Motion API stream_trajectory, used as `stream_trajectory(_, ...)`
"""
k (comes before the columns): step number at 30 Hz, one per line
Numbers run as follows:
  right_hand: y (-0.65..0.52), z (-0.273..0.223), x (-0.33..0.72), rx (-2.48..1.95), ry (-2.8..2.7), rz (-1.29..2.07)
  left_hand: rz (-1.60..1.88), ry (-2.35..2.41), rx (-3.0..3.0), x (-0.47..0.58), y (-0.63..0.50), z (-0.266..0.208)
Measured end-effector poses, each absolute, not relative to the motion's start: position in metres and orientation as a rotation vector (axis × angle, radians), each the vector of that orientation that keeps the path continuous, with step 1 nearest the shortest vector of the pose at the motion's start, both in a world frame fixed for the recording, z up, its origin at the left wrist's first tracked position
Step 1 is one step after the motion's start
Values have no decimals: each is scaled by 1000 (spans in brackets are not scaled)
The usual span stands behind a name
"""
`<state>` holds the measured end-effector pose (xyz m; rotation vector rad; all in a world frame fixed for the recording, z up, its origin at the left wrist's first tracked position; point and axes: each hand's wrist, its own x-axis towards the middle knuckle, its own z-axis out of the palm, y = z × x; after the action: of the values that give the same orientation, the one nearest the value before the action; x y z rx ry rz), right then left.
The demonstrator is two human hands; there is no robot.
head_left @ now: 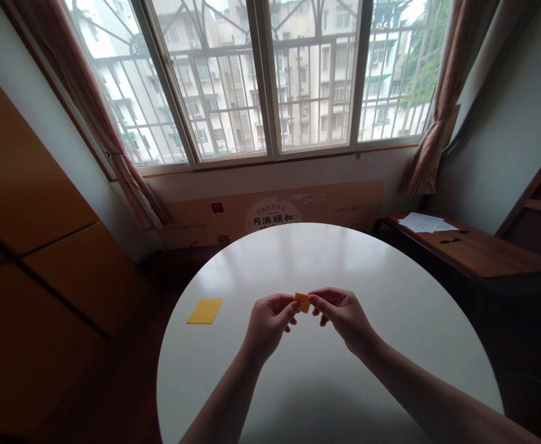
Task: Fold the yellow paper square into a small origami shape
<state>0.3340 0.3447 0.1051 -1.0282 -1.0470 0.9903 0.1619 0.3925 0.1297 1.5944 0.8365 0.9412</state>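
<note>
A small folded piece of orange-yellow paper (pixel 302 302) is held up above the white round table (pixel 307 259). My left hand (pixel 271 320) pinches its left side between thumb and fingers. On the opposite side, my right hand (pixel 342 314) grips the paper's right edge the same way. Fingers cover both side edges of the paper. Away to the left, a yellow square of paper, seemingly a stack (pixel 204 311), lies flat on the tabletop, apart from both hands.
Behind the table is a printed cardboard panel (pixel 182 216) under a barred window (pixel 233 92). A wooden bench (pixel 478 250) at the right bears white sheets (pixel 425 222) and a small dark object (pixel 450 241). An orange-brown cabinet (pixel 34 296) stands at the left.
</note>
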Motion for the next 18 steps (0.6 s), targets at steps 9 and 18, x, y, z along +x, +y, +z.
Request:
stream_trajectory(9,345,102,332,-1008,-1006,1023,977,823,1434,165,392,129)
stream_trajectory(18,344,104,334,-996,-1066,985,776,845,1513,167,388,128)
